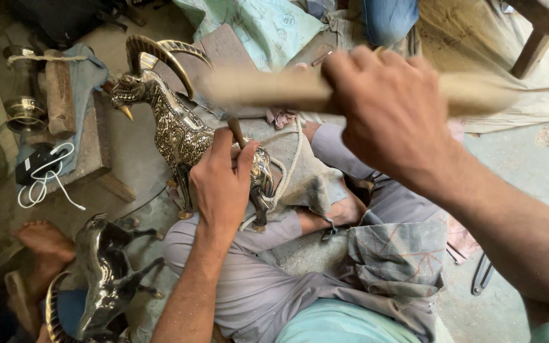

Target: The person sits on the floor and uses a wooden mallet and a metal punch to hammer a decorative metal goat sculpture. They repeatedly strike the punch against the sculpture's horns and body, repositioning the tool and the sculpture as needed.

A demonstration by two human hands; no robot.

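Wooden mallet (287, 89) in clenched right hand (392, 114); left hand (220, 184) gripping chisel (236, 132).

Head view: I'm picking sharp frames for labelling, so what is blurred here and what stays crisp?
In the head view, the pale wooden mallet-like stick in the right hand is smeared by motion blur; the left hand with its dark thin chisel-like tool and the engraved brass horned-goat figurine are sharp, under soft even light, with mild glints on the brass.
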